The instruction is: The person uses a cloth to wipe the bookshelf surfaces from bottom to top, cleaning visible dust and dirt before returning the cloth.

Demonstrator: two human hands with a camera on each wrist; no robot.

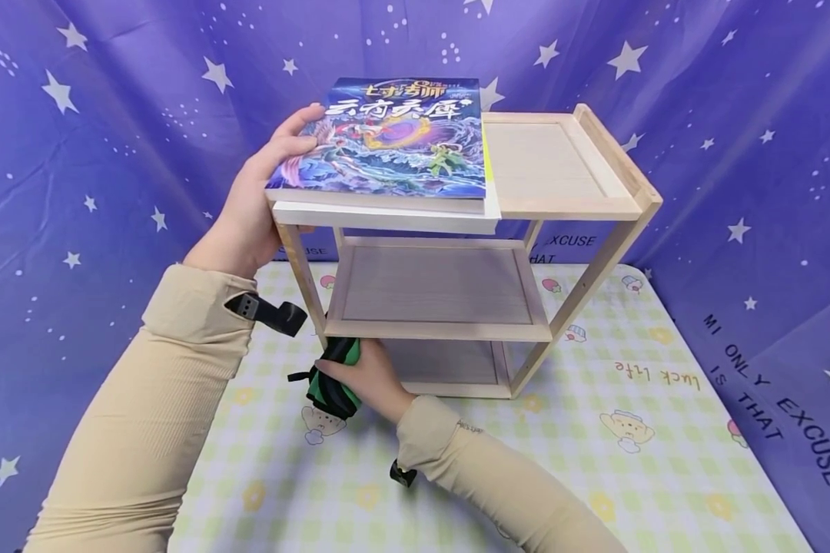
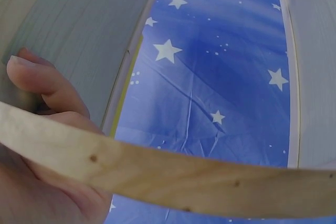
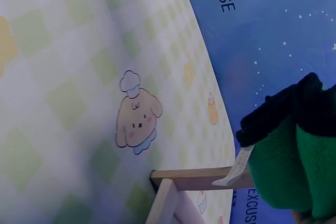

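A: What lies nearest?

B: The right sleeve (image 1: pixel 484 461), over a checked tablecloth (image 1: pixel 567 484). Past the cuff, the right hand (image 1: pixel 372 376) is closed about a green and black cloth bundle (image 1: pixel 333 395). Its thumb crosses the near side; the other fingers are mostly hidden, so I can't judge how firm the hold is.

A: Which way is the bundle from that hand?

B: To its left, by the foot of the left front post (image 1: pixel 296 261) of the wooden shelf unit (image 1: pixel 556 157). Its long axis seems to run roughly near to far, and a short black strap (image 1: pixel 297 376) juts leftward.

A: Touching the wood?

B: I can't tell. The right wrist view shows its white tag (image 3: pixel 236 169) overlapping a wooden bar, nothing surer. The lowest shelf (image 1: pixel 449 361) is just beyond, to the right.

A: Which hand is nearer it?

B: The right, clearly. The left hand (image 1: pixel 252 177) is up at the top shelf's left end, fingers on the book (image 1: pixel 401 150), at least one curled underneath, apparently clasping book and shelf edge together.

A: And farthest?

B: Behind the book, lying flat, hangs a purple curtain (image 1: pixel 698 177) with white stars.
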